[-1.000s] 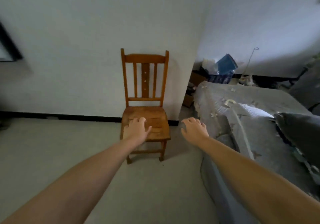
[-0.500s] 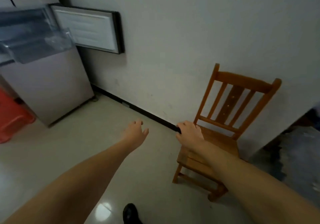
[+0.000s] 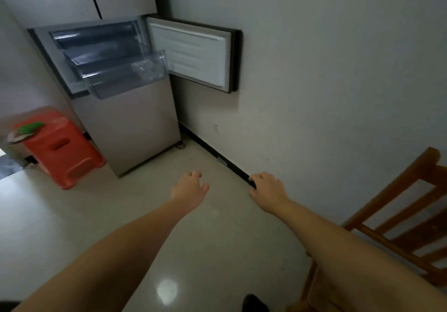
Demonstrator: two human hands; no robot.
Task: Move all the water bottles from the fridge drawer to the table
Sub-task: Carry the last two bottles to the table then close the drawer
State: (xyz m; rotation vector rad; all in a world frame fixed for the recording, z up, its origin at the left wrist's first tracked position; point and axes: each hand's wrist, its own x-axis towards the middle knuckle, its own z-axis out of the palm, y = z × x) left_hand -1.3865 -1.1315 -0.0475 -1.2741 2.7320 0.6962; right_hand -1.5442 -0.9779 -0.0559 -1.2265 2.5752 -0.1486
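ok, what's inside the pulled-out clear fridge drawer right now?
No bottles show through the clear plastic fridge drawer, pulled out below the open fridge door; its front section looks empty. The back of it, under the shelf above, is too dark to tell.

A fridge, red stool and wooden chair stand on the floor.

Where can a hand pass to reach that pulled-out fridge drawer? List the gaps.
Bare floor runs from both empty hands, left hand and right hand, to the fridge. Above the drawer is open. Tighter: open door right, red stool left.
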